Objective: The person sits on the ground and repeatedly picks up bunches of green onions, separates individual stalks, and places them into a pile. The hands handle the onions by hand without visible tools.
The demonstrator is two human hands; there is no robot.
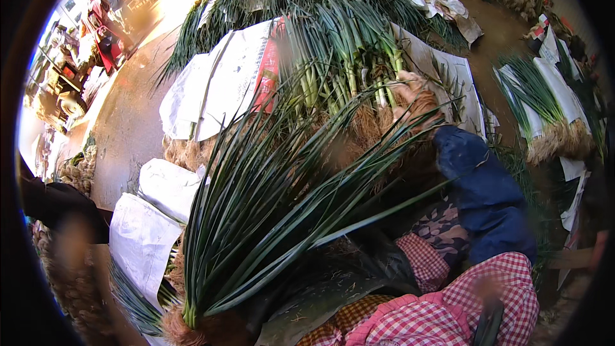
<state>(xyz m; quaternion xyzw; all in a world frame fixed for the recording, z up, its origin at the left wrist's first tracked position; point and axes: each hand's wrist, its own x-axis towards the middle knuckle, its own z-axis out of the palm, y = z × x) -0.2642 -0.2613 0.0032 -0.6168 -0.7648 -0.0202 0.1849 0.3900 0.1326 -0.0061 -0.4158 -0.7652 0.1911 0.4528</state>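
My right hand point(415, 101), coming out of a blue sleeve point(485, 187), is at the right end of a row of green onions point(346, 57). Its fingers touch pale stalks just above the tangled roots. Long leaves cross in front of the hand, so its grip is partly hidden. My left hand is out of view. In front of me a large bunch of green onions point(269, 211) fans up and to the right from its brown roots point(175, 327) at the lower left.
White woven sacking point(230, 86) lies under and over the onions. More onions point(543, 101) rest on white sheets at the right. A dark sleeve point(67, 206) shows at the left edge. A person in red point(102, 29) and a wheeled vehicle point(67, 86) are at the far left.
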